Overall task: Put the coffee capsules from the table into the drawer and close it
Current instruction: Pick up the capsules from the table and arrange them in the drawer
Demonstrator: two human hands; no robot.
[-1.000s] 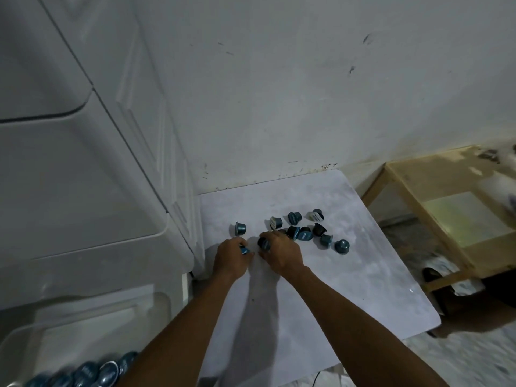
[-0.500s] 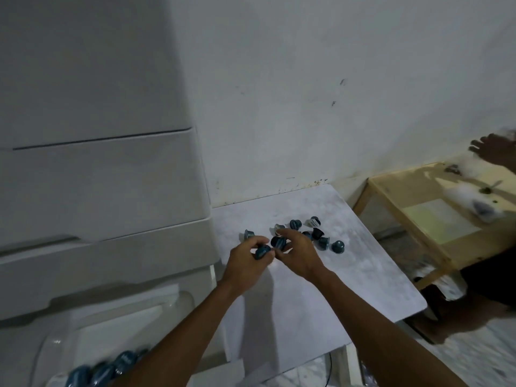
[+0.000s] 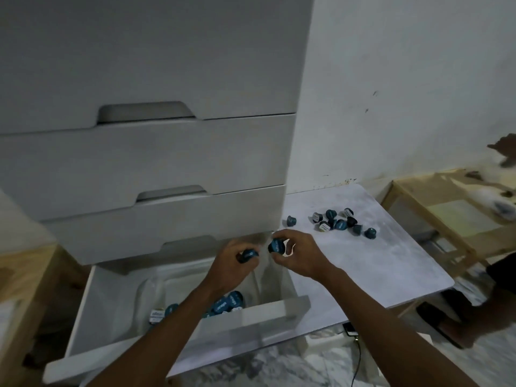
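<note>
Several blue coffee capsules lie clustered on the white marbled table; one capsule sits apart to their left. The bottom drawer of the white cabinet stands pulled out, with a clear liner and several capsules inside. My left hand grips a blue capsule above the drawer's back right. My right hand pinches another blue capsule over the drawer's right edge, beside the table.
Closed white drawers rise above the open one. A light wooden stool stands right of the table, with another person's hand above it. A wooden surface is at the left. A black cable lies on the floor.
Both hands lifted off the table with a capsule each and moved left over the open drawer. My view swung left and down, showing the drawer front and inside.
</note>
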